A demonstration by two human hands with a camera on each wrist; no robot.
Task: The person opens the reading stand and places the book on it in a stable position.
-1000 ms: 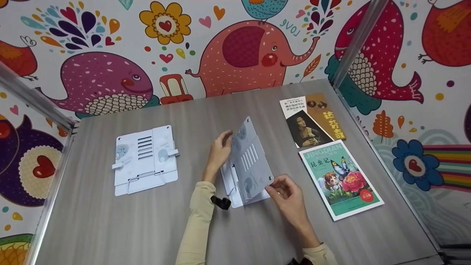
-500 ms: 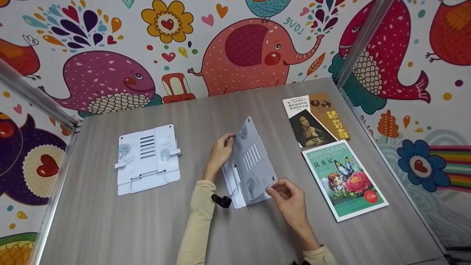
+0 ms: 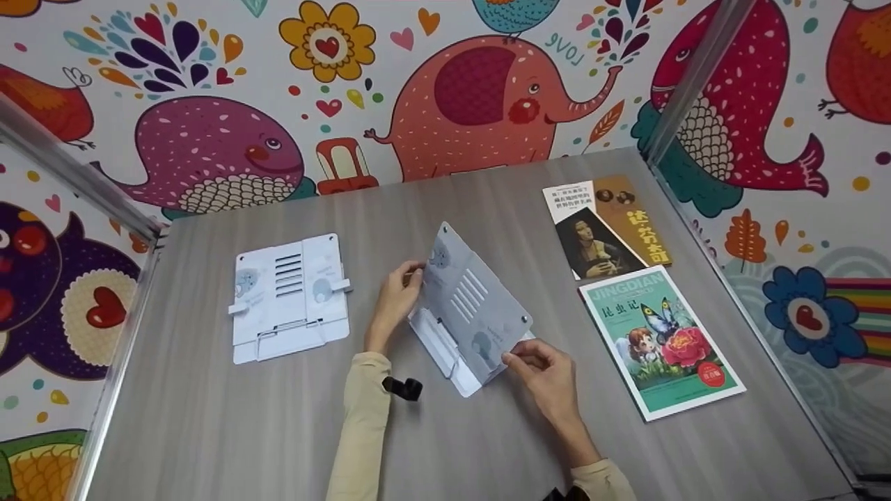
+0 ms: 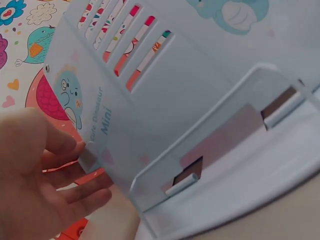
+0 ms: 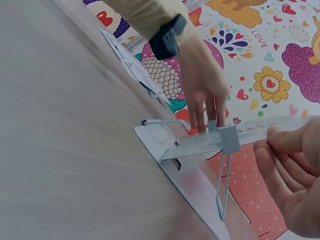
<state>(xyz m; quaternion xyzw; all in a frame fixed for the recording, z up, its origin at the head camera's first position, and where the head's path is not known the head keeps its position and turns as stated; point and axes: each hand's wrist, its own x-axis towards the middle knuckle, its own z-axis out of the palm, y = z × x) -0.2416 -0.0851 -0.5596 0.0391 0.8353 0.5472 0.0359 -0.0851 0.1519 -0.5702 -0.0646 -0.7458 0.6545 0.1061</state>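
Note:
A pale blue metal book stand (image 3: 480, 327) stands in the middle of the table, its slotted panel raised at a slant from the base plate (image 3: 435, 341). My left hand (image 3: 397, 299) holds the panel's left edge; in the left wrist view its fingers are around a small side tab (image 4: 89, 159). At the panel's near right corner, my right hand (image 3: 550, 376) pinches the edge between thumb and fingers. The right wrist view shows a side clip (image 5: 230, 139) and a wire leg (image 5: 224, 185) behind the panel, reaching down towards the base.
A second book stand (image 3: 296, 306) lies folded flat on the left. To the right are a green insect book (image 3: 661, 348) and, behind it, a brown-and-white book (image 3: 605, 223). A patterned wall (image 3: 348, 111) borders the table's back; metal posts (image 3: 699, 76) mark the corners.
The panel's upper part has swung left, showing more of its face, and the stand has turned slightly. My left hand has moved left with it; the right hand keeps its pinch at the corner.

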